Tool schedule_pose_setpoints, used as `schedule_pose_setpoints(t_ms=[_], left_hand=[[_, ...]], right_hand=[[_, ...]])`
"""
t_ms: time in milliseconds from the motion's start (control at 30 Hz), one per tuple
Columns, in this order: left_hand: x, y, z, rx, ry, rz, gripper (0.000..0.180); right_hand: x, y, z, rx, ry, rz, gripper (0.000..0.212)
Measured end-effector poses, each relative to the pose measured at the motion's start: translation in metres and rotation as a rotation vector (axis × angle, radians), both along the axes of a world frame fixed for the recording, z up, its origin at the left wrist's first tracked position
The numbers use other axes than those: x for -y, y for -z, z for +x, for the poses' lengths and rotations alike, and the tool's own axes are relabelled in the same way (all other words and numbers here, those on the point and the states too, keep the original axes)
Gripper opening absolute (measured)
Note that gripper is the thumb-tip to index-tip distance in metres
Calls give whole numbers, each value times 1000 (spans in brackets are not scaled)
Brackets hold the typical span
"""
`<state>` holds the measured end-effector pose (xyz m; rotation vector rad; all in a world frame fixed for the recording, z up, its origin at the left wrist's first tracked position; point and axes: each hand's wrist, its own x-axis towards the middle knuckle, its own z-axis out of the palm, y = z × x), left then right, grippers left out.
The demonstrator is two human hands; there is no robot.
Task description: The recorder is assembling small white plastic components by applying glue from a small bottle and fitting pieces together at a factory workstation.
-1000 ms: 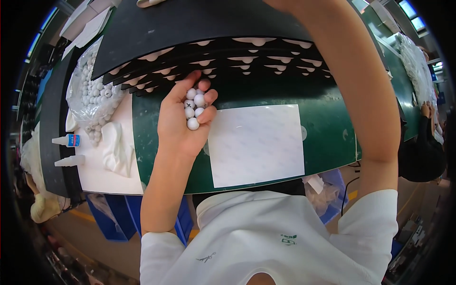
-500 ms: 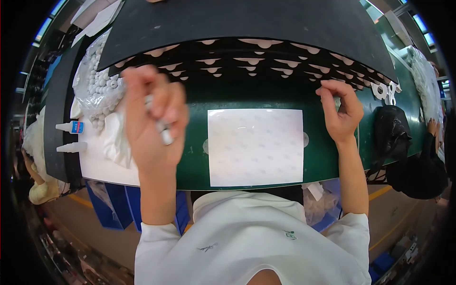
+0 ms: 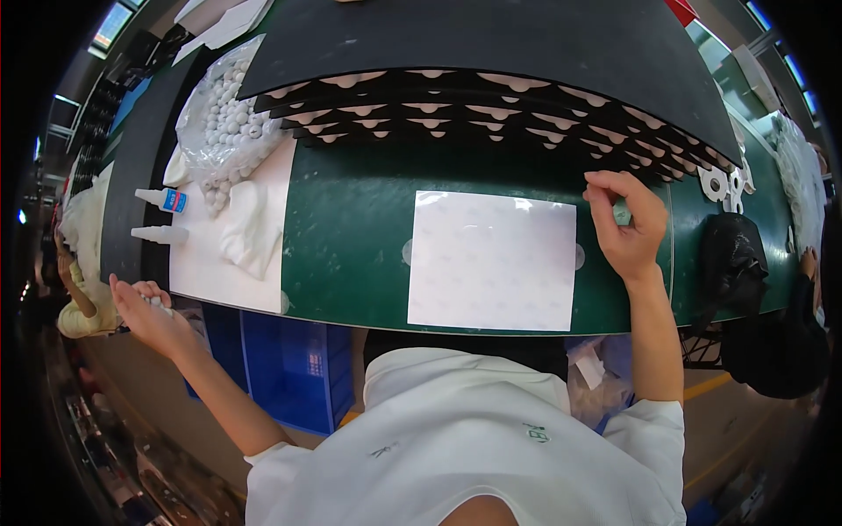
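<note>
My left hand point(image 3: 155, 320) is past the left front corner of the table, its fingers curled around several small white balls point(image 3: 160, 304). Over the right part of the green table, my right hand point(image 3: 630, 223) is curled with thumb and forefinger close together; whatever its fingers may hold is hidden. Left of that hand lies a white sheet point(image 3: 493, 263) with a glossy cover. A clear plastic bag of white balls point(image 3: 232, 123) sits at the far left, some balls spilling from its mouth. Beside it is a crumpled white cloth point(image 3: 248, 230).
Stacked black boards point(image 3: 491, 39) with pale rounded pieces between them span the back. Two small bottles, one with a blue label point(image 3: 173, 201), lie at left. A black bag point(image 3: 732, 250) and white ring-shaped parts point(image 3: 715, 184) sit at right. Blue bins point(image 3: 294, 364) stand below the table edge.
My left hand has swung down and left from above the table to beyond its left front edge, still holding the white balls. My right hand keeps nearly the same pose. The view has shifted slightly.
</note>
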<state>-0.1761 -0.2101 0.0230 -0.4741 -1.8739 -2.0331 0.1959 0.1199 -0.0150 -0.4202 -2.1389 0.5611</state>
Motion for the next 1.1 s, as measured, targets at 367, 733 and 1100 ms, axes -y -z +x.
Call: schedule_pose_setpoints(t_ms=[367,733,1100], left_hand=[[28,3,-72,226,38,-102,42],[2,8,-77,218,-30,-272,37],[-78,-35,68,-14,608,-9,34]], right_hand=[[5,-4,-3,46,44,-12,16],[8,-5,2,39,48,-17,15],[18,-14,-19,-119,-114,-553,18]])
